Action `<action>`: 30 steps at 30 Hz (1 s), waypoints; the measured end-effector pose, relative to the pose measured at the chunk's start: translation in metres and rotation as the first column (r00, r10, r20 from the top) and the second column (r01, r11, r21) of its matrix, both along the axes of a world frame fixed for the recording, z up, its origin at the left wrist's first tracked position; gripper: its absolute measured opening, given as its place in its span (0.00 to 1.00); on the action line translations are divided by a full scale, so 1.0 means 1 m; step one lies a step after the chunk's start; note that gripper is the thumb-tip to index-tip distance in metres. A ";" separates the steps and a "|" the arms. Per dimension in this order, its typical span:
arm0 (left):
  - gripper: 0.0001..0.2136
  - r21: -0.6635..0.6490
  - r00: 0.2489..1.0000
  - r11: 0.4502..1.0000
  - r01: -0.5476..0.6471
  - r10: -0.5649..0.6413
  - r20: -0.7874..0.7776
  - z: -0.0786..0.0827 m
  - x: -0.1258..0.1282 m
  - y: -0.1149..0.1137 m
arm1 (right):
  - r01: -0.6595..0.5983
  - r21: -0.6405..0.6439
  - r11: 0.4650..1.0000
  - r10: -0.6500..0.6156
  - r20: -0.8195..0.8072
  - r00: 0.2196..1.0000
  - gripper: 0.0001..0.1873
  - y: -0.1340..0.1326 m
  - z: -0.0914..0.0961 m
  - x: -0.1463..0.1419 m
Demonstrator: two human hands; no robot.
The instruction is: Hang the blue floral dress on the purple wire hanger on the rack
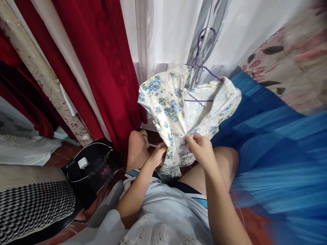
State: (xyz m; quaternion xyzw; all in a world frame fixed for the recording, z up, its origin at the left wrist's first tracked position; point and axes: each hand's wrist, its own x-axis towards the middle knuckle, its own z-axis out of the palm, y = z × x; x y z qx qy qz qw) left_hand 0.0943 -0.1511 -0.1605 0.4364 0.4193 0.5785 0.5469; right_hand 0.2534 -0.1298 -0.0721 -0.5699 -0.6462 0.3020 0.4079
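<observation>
A white blouse (167, 105) with blue flowers and green leaves hangs on a purple hanger (197, 56) in front of me. Its wrap neckline is open, so the hanger's lower bar shows inside. My right hand (198, 144) pinches the front of the blouse where the neckline edges meet. Lower down on the left, my left hand (159, 153) is closed on the side of the blouse near its gathered hem; part of its fingers is hidden behind the cloth. The hem hangs between my knees.
Red curtains (102, 64) hang at the left, white cloth (168, 30) behind the hanger. Blue tulle (270, 146) spreads along the right below a floral fabric (288, 68). A black bag (92, 170) with a white charger (82, 163) lies on the tiled floor beside a checkered roll (35, 207).
</observation>
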 end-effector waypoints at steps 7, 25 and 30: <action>0.09 -0.066 0.931 0.930 -0.361 0.363 0.022 -0.015 -0.012 0.014 | -0.077 -0.121 0.990 0.035 -0.320 0.947 0.19 -0.040 -0.007 0.004; 0.09 0.445 0.822 0.895 0.024 0.235 -0.518 0.037 0.021 0.006 | -0.166 -0.097 0.981 0.056 -0.682 0.730 0.17 0.014 0.034 -0.003; 0.09 0.420 0.789 0.907 0.022 0.242 -0.565 0.032 0.004 0.013 | -0.150 0.047 0.988 0.134 -0.750 0.648 0.15 0.092 0.109 -0.009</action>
